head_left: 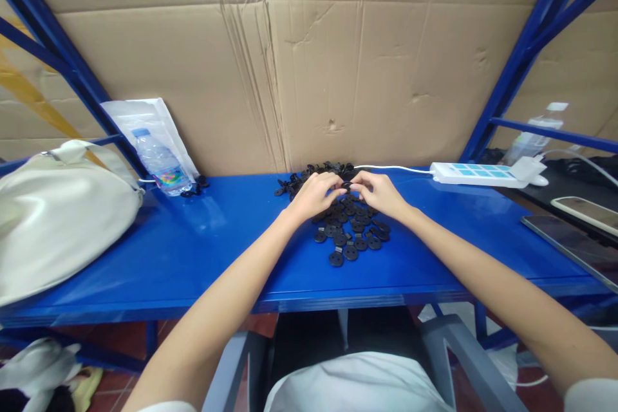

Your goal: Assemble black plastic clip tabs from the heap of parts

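Hand (L) (316, 194) & hand (R) (381, 195), fingers nearly closed, pinch small blk part (346, 186) btwn tips amid blk discs (340, 239) on blue tbl (217, 257)

Discs (351, 252) are lying mid-bench (183, 257), a handbag (67, 219) at its left edge, a power strip (476, 174) at its back-right corner.

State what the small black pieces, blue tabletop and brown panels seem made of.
Small black pieces: probably plastic, fairly matte, evenly dark and moulded-looking. Blue tabletop: perhaps painted metal; its glossy surface shows reflections. Brown panels: matte, likely cardboard, creased and dented.
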The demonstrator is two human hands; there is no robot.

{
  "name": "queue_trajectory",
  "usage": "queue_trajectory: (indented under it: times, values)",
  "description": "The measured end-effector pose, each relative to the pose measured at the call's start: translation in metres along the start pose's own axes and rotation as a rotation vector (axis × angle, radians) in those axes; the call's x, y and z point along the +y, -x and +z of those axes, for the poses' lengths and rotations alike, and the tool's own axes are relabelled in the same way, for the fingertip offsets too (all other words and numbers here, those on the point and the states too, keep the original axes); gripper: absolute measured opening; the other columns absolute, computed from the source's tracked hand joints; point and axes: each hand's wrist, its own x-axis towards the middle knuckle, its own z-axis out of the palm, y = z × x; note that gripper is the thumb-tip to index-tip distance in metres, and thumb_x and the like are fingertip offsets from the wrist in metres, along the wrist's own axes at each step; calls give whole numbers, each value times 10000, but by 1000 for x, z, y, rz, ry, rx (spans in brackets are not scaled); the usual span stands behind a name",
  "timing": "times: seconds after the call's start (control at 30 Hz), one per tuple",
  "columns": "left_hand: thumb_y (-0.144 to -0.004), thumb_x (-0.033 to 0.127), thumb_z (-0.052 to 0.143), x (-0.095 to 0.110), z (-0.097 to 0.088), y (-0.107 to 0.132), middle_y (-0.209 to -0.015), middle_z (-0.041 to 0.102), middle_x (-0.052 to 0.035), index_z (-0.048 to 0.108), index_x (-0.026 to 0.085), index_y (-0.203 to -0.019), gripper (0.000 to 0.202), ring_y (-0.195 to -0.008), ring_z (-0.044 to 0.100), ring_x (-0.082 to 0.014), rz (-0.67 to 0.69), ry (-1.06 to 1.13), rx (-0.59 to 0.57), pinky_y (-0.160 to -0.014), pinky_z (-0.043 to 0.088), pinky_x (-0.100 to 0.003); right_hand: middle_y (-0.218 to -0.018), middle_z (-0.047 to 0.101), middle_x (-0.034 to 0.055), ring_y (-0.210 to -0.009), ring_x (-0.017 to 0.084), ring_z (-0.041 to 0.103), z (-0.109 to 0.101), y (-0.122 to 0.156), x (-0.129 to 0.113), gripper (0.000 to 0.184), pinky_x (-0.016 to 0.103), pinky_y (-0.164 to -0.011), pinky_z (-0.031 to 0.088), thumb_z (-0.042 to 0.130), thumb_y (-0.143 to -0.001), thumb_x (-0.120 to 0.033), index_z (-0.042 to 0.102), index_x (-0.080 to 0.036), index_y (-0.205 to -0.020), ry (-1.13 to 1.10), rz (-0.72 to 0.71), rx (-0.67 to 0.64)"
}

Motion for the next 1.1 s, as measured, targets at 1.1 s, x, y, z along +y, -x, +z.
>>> queue_trajectory:
  times: [1.1]
  values:
    - [-955,301,467,3,-4,0,-825,636,-28,589,176,-847,206,-821,591,-169,9,-114,-14,-683,327,-278,-762,689,45,-601,151,604,3,2,0,95,262,-611,464,534,-864,-197,623,-173,-890,137,-98,-6]
